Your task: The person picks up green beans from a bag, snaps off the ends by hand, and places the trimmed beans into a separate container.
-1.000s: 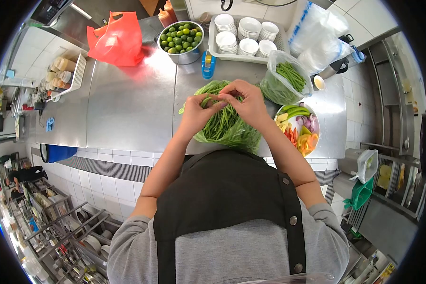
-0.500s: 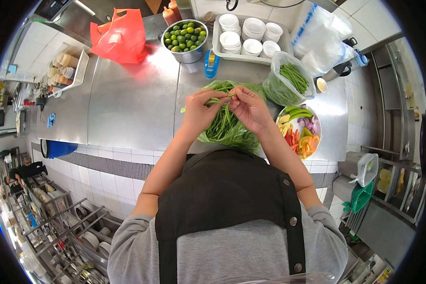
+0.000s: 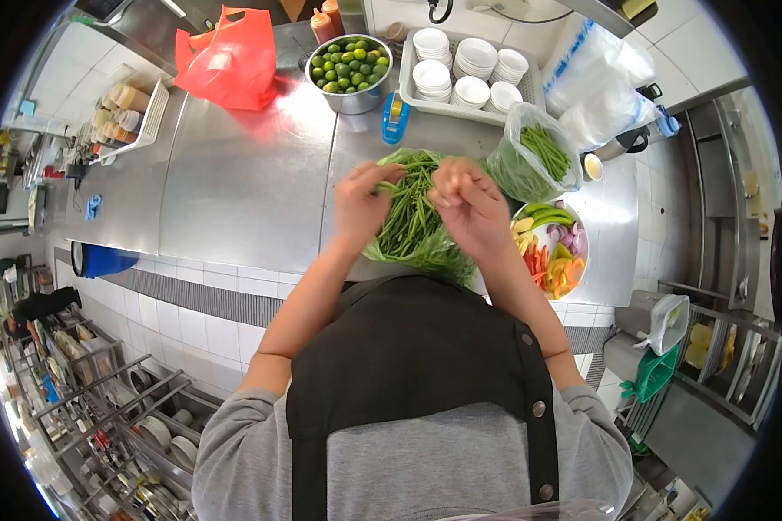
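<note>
Long green beans (image 3: 408,217) lie in an open clear plastic bag at the counter's front edge. Above the left side of the pile, my left hand (image 3: 362,201) is closed on a green bean, pinched between thumb and fingers. My right hand (image 3: 471,201) is at the pile's right side, its fingers curled together and slightly blurred; whatever they hold, if anything, cannot be made out. Behind my right hand stands a second plastic bag (image 3: 514,169) with cut green beans (image 3: 545,149) in it. A round plate (image 3: 540,236) of cut peppers, chillies and onion lies to the right.
A metal pot (image 3: 353,102) of green citrus, a blue tape dispenser (image 3: 395,119) and a tray (image 3: 454,109) of white bowls stand behind the beans. A red bag (image 3: 226,65) lies at the back left. Plastic packs (image 3: 595,82) are at the back right.
My hands have moved apart, my right hand going right and slightly down. The green piece that was between both hands no longer spans them. The view has shifted slightly.
</note>
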A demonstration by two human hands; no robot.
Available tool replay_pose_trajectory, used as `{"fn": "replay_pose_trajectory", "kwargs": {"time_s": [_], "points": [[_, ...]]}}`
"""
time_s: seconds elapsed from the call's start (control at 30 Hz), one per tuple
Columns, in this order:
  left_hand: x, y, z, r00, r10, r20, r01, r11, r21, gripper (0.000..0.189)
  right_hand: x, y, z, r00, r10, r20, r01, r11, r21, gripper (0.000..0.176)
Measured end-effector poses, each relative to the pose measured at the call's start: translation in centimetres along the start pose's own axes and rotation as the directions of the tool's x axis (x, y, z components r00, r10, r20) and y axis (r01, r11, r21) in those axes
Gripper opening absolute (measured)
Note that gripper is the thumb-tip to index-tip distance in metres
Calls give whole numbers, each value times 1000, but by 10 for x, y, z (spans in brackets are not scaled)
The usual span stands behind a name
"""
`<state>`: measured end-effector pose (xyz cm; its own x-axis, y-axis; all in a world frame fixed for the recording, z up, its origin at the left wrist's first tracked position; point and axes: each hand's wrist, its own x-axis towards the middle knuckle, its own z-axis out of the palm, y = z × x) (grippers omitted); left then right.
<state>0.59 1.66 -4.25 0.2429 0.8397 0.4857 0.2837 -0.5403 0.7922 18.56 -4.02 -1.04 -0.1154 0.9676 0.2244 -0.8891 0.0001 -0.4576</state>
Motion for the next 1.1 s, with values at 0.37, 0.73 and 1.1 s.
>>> {"fn": "replay_pose_trajectory", "kwargs": {"time_s": [0.37, 0.73, 1.1], "points": [[-5, -35, -38, 682, -677, 277, 544, 216, -811, 23, 0, -13, -31, 908, 373, -191, -281, 205, -937, 20], [9, -7, -26, 686, -679, 261, 475, 146, -868, 23, 10, 36, 1, 995, 7, -98, -98, 130, -987, 20], [3, -31, -42, 605, -715, 351, 387, -121, -914, 33, 20, 45, -41, 986, 112, -120, -79, -313, -947, 27]]}}
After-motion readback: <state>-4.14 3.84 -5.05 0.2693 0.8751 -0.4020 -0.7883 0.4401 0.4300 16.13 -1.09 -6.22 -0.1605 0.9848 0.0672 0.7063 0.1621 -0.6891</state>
